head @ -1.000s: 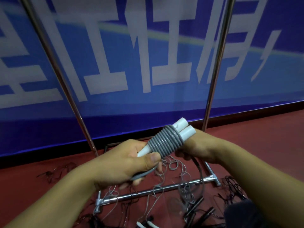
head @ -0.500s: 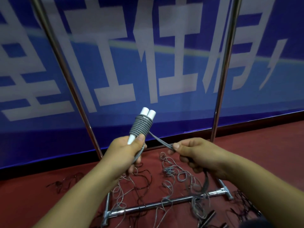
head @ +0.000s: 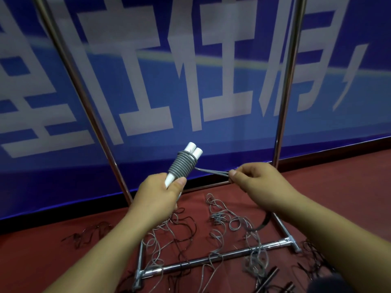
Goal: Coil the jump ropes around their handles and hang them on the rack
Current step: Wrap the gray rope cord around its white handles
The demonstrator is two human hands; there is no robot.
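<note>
Jump rope handles [head: 191,154], two white ones side by side, are held up in front of a blue banner [head: 211,81], tilted up and to the right. A tight grey coil [head: 181,167] of rope already wraps most of their length. The left hand [head: 160,192] grips the lower ends, thumb pressed across the front. The right hand [head: 257,179] pinches a short doubled loop of rope [head: 211,172] between thumb and curled fingers, drawn out to the right from the top of the coil.

This rope looks nearly finished: the winding is done and the loop seems meant for hanging, though it is not yet on the rack [head: 211,260]. Much remains: loose grey and dark ropes [head: 222,218] lie tangled on the red floor [head: 338,176] over the rack's base bar, with dark handles [head: 273,275] at the lower right.

The rack's two chrome uprights rise on either side of the hands, the left one close behind the coil. The top rail is out of view. Between the uprights there is open air for lifting the bundle; underfoot, the tangle could catch.
</note>
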